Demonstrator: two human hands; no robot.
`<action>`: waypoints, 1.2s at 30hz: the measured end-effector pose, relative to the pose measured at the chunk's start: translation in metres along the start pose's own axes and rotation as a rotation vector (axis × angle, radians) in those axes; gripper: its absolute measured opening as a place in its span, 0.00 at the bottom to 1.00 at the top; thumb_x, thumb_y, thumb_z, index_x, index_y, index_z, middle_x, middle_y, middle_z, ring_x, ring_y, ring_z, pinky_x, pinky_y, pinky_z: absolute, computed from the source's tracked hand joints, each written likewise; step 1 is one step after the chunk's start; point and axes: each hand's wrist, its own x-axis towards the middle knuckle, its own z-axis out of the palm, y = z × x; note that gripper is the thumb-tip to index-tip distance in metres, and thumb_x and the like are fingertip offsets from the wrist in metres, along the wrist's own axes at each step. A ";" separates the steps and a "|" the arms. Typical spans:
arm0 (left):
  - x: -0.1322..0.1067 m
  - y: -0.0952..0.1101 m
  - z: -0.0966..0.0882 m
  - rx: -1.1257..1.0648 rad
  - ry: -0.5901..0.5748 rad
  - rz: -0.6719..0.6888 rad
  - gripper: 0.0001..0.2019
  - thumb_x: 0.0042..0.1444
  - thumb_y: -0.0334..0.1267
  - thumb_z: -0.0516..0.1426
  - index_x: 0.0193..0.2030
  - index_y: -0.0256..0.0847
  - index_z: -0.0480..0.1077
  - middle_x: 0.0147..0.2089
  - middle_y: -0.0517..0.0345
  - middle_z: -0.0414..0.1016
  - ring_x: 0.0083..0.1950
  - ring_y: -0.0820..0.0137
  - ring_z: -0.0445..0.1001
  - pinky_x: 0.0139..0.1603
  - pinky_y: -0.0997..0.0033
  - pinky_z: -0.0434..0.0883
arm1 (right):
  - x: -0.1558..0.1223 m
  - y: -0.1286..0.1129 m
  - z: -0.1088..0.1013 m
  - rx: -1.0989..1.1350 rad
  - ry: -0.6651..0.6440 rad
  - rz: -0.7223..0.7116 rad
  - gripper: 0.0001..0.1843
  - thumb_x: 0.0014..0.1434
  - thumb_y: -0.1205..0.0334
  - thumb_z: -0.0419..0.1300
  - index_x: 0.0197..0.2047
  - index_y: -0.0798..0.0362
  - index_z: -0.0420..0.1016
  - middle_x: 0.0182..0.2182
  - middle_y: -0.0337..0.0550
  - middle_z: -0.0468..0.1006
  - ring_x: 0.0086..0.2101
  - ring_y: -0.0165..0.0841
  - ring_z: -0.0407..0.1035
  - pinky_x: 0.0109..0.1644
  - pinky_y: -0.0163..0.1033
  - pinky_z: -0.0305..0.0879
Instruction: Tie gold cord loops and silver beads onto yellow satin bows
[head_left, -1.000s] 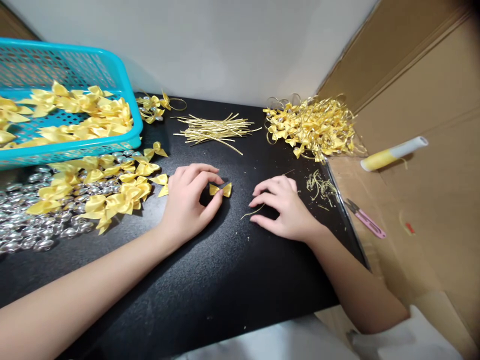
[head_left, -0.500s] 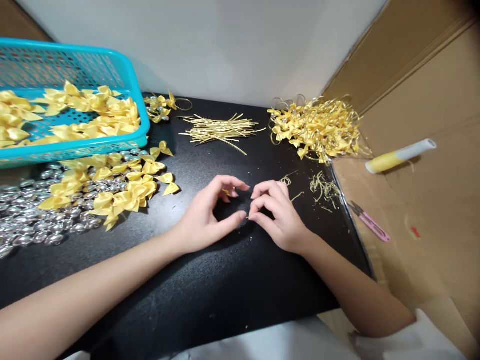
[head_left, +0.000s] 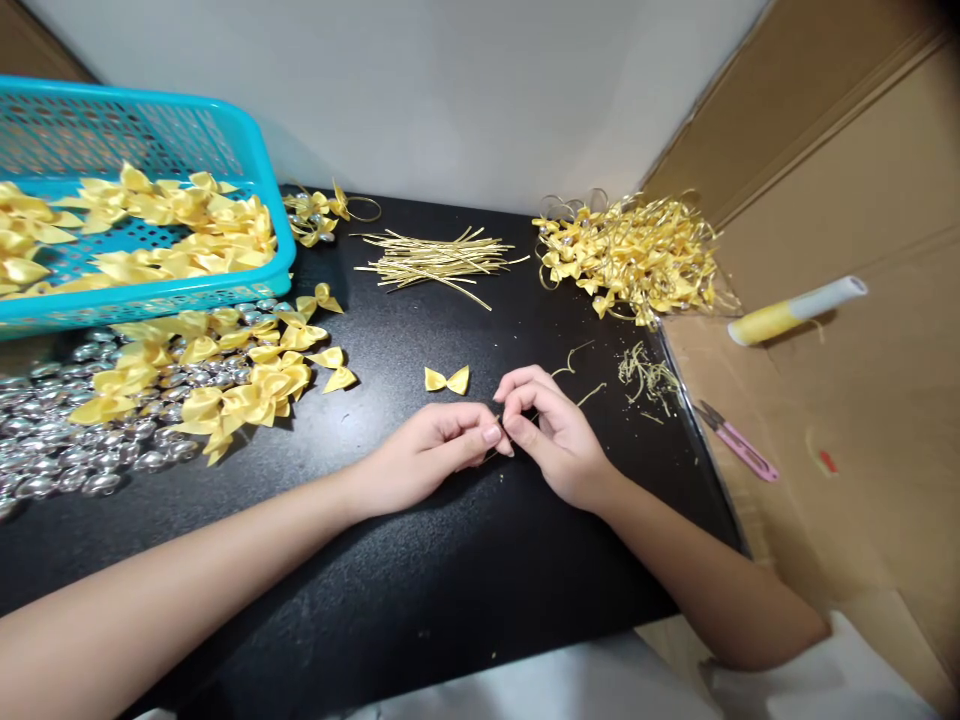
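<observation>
- The left hand [head_left: 427,455] sits just on the near side of the yellow bow [head_left: 447,379], its fingertips pinched tight on something too small to make out.
- The right hand [head_left: 555,440] is pinched the same way, its tips touching the left's.
- The bow lies free on the black table [head_left: 420,590].

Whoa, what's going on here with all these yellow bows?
A person's left hand and right hand meet at the middle of the black table. Their fingertips are pinched on what looks like a thin gold strand. One yellow bow lies loose just beyond them. Other bows fill the blue basket and lie over silver beads on the left. A bundle of gold strands sits at the back.
</observation>
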 end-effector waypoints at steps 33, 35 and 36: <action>0.007 -0.007 0.000 -0.561 0.317 -0.130 0.12 0.46 0.43 0.69 0.37 0.41 0.82 0.35 0.55 0.82 0.30 0.76 0.68 0.34 0.74 0.65 | 0.001 -0.005 -0.008 -0.763 0.190 -0.479 0.05 0.58 0.67 0.60 0.31 0.50 0.72 0.36 0.41 0.74 0.39 0.34 0.66 0.47 0.44 0.60; 0.005 -0.008 0.001 -0.446 0.323 -0.104 0.10 0.49 0.43 0.68 0.38 0.43 0.83 0.34 0.56 0.83 0.29 0.76 0.68 0.34 0.75 0.65 | 0.001 -0.005 -0.008 -0.779 0.215 -0.502 0.04 0.59 0.67 0.60 0.32 0.50 0.72 0.37 0.42 0.73 0.40 0.35 0.66 0.47 0.45 0.60; 0.004 -0.008 0.002 -0.380 0.323 -0.081 0.09 0.51 0.42 0.67 0.38 0.43 0.83 0.35 0.57 0.83 0.31 0.76 0.70 0.36 0.75 0.66 | 0.001 -0.004 -0.008 -0.788 0.215 -0.509 0.04 0.59 0.67 0.60 0.32 0.50 0.72 0.37 0.42 0.73 0.40 0.35 0.65 0.47 0.45 0.60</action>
